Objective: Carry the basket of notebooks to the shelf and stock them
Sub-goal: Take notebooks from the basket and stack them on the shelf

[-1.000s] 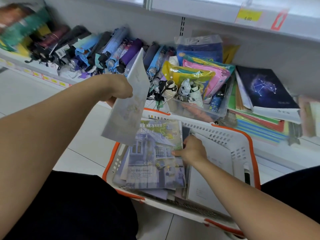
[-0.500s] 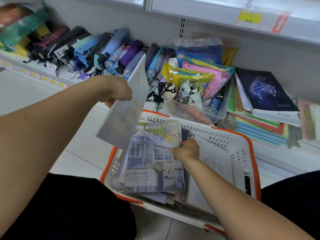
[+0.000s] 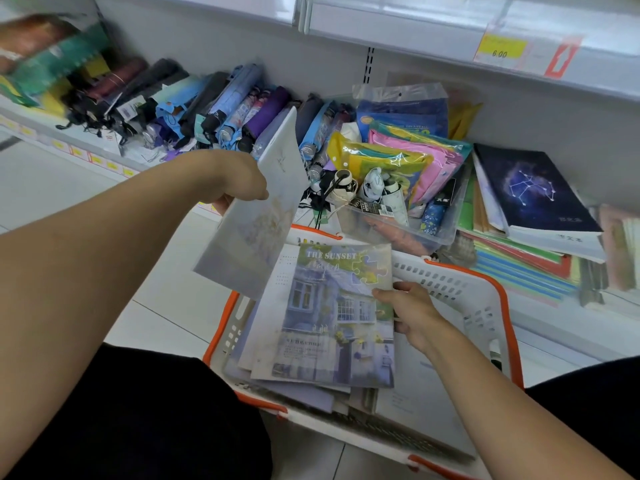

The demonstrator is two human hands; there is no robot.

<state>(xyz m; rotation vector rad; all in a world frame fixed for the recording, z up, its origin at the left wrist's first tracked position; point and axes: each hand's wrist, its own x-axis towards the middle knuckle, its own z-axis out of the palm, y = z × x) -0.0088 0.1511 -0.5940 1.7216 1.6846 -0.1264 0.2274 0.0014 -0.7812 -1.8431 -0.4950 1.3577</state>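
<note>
Notebooks [image 3: 332, 317] lie stacked in the white basket [image 3: 460, 292] on the tiled floor [image 3: 55, 188] before the low shelf [image 3: 554, 323]; the left hand [image 3: 239, 181] grips a pale notebook [image 3: 256, 220] tilted above it, while the right hand's [image 3: 408, 310] fingers pinch the "Sunset" cover's edge. Best to lift that cover squarely — thin books bend — then slide both onto the starry-covered pile [image 3: 533, 192], beside the umbrellas [image 3: 221, 109] and raincoat packets [image 3: 405, 157].
</note>
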